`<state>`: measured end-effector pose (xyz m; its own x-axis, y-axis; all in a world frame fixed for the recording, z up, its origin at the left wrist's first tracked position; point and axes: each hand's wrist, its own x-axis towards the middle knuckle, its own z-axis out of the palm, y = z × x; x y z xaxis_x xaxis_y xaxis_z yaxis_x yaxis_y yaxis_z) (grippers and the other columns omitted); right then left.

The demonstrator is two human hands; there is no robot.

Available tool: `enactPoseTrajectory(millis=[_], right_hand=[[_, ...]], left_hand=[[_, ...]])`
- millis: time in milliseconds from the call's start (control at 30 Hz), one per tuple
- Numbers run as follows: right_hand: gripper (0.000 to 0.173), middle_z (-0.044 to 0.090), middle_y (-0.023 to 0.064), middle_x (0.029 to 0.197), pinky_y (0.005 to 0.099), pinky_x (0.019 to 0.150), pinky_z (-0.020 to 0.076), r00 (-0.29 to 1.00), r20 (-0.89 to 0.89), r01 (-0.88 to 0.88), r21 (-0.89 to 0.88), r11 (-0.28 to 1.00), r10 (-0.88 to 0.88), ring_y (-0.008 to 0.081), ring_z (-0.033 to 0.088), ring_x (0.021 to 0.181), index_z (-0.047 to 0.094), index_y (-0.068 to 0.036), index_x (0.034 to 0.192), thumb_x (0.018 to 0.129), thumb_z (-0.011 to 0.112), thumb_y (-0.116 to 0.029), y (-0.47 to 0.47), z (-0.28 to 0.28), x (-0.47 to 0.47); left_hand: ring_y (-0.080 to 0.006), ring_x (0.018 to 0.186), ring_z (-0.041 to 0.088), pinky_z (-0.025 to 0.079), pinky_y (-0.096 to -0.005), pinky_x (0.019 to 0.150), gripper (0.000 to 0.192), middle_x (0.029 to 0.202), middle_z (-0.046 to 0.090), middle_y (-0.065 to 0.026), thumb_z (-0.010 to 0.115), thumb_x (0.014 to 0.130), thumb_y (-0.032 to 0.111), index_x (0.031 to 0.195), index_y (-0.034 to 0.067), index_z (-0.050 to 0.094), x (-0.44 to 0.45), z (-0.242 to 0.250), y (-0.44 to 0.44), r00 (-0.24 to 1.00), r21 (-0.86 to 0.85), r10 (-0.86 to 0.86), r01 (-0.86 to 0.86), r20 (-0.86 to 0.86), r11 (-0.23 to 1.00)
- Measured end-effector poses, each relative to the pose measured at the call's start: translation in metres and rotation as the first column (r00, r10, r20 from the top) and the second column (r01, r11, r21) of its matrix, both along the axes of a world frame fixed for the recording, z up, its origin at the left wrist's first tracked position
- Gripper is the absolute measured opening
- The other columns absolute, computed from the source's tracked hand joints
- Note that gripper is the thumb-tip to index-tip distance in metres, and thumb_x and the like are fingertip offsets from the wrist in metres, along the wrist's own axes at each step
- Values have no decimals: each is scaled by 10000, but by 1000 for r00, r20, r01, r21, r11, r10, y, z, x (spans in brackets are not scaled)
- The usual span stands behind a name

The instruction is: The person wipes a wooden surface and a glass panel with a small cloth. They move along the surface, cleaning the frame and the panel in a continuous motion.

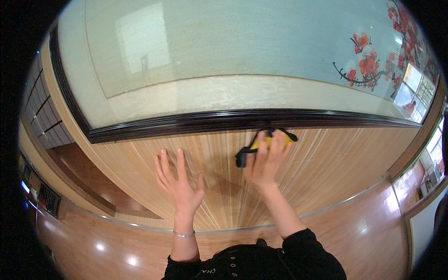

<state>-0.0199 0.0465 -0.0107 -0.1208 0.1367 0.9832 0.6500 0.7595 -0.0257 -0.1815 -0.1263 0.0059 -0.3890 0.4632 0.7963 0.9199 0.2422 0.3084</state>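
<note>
My right hand (267,162) presses a black and yellow cloth (253,147) against the striped wallpaper, just under the lower edge of a black picture frame (196,120). Part of the cloth is hidden beneath the fingers, and its upper edge reaches the frame. To the left, my left hand (182,187) is held up with fingers spread, at or close to the striped wall (224,168); it holds nothing. A bracelet circles that wrist. Within the frame, a large glossy picture (210,45) shows red blossoms on dark branches at the right.
A wooden floor (105,241) runs along the wall's foot. At the left is a recess with a brown surface (91,175) and dark-lined panels. A wood-trimmed opening (406,164) stands at the right. The picture's glass reflects a window and a person.
</note>
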Motion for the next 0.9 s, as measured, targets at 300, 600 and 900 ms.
enactPoseTrajectory(millis=[300, 600, 900], right_hand=[[488, 477, 10, 1579, 490, 1197, 222, 939, 301, -196, 66, 978, 168, 158, 428, 1451, 549, -224, 1501, 1016, 528, -278, -66, 18, -92], [543, 455, 76, 1560, 585, 1204, 240, 975, 206, -68, -63, 996, 80, 270, 426, 1458, 535, -248, 1473, 945, 645, -316, -27, -23, -27], [567, 270, 220, 1665, 644, 1231, 138, 953, -265, 82, -240, 967, -146, 452, 271, 1521, 392, -59, 1571, 1097, 372, -368, -17, -49, -16]], left_hand=[[-460, 1566, 134, 179, -592, 1226, 981, 1683, 220, -201, 842, 730, 130, 1604, 172, 398, -38, 9, -21, 1000, 44, 7, -7, -12, 999], [-461, 1565, 129, 223, -606, 1202, 965, 1690, 206, -197, 851, 745, 160, 1600, 190, 405, -49, 6, -23, 999, 30, -26, 27, -31, 999], [-488, 1522, 193, 244, -626, 1177, 925, 1672, 239, -201, 852, 747, 185, 1578, 154, 448, -62, 0, -22, 989, 70, -73, 83, -131, 994]])
